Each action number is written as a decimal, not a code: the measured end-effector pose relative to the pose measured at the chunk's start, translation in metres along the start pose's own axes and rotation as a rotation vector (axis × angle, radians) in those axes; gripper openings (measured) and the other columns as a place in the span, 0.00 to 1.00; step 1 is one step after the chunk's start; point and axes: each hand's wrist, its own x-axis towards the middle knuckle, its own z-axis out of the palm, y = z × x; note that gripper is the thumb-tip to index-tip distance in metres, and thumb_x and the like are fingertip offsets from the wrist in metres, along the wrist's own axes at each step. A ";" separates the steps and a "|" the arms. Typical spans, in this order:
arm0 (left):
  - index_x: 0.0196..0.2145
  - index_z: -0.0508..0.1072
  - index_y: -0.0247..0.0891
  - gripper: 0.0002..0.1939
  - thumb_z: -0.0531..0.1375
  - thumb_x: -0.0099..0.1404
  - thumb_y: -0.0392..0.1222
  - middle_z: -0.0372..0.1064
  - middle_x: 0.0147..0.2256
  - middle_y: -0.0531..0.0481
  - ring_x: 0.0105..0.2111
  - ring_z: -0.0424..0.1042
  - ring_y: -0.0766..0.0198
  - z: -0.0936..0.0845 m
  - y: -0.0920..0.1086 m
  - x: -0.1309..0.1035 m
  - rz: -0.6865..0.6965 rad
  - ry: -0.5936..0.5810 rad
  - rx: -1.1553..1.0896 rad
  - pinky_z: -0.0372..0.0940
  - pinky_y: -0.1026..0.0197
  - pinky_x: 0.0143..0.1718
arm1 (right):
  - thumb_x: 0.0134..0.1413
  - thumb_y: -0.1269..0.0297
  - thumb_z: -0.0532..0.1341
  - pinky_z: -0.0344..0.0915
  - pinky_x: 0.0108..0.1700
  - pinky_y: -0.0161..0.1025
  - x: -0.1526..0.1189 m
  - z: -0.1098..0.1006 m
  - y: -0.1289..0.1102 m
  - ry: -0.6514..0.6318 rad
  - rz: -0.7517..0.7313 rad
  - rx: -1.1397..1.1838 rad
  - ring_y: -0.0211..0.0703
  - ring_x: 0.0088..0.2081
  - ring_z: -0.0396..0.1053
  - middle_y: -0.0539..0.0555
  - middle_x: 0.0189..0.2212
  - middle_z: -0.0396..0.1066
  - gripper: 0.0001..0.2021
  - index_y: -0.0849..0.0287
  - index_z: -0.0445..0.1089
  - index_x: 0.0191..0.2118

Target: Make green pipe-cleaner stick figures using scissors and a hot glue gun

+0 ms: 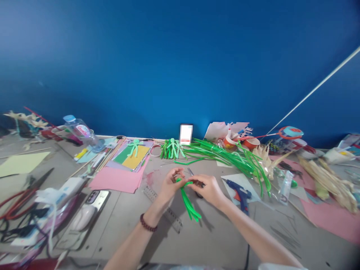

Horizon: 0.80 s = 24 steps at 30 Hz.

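Green pipe cleaners (189,205) hang as a small bunch from my two hands, their loose ends pointing down toward the table. My left hand (172,184) grips the top of the bunch with fingers curled round it. At the bunch's right side my right hand (206,187) pinches a short green end between thumb and fingers. Under the hands lies a clear ruler (173,220), partly hidden by my left forearm. A pair of scissors, mostly covered by my right hand, shows its blade (190,171) behind the fingers.
Long green pipe cleaners (225,154) spread behind my right hand. A blue glue gun (239,193) rests on white paper to the right. Finished-looking green figures (172,148) stand at the back. Pink paper (118,179), a phone (84,221) and red-handled scissors (22,200) lie left.
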 end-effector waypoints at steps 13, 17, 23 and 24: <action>0.25 0.76 0.33 0.15 0.69 0.44 0.48 0.69 0.22 0.51 0.21 0.61 0.71 0.001 0.003 0.000 -0.136 0.056 -0.023 0.57 0.66 0.25 | 0.52 0.62 0.60 0.68 0.29 0.34 0.021 -0.003 0.018 0.190 -0.159 0.072 0.38 0.26 0.69 0.53 0.28 0.75 0.08 0.57 0.75 0.31; 0.21 0.76 0.34 0.13 0.68 0.45 0.48 0.63 0.17 0.54 0.19 0.58 0.71 0.000 -0.001 0.002 -0.087 0.060 0.036 0.54 0.66 0.23 | 0.53 0.60 0.61 0.67 0.30 0.35 0.023 -0.007 0.021 0.102 -0.211 0.047 0.39 0.29 0.69 0.54 0.30 0.75 0.08 0.58 0.75 0.34; 0.20 0.76 0.35 0.13 0.67 0.47 0.48 0.61 0.16 0.54 0.20 0.56 0.70 -0.002 -0.004 0.003 -0.047 0.044 0.134 0.52 0.65 0.23 | 0.56 0.57 0.58 0.67 0.35 0.37 0.024 -0.005 0.028 0.044 -0.188 0.053 0.40 0.29 0.69 0.53 0.27 0.74 0.12 0.56 0.77 0.35; 0.21 0.77 0.35 0.13 0.67 0.47 0.49 0.61 0.16 0.54 0.20 0.56 0.70 -0.003 -0.005 0.003 -0.042 0.049 0.140 0.52 0.65 0.23 | 0.56 0.57 0.58 0.67 0.35 0.37 0.024 -0.005 0.029 0.043 -0.188 0.053 0.40 0.29 0.69 0.53 0.26 0.74 0.12 0.56 0.77 0.34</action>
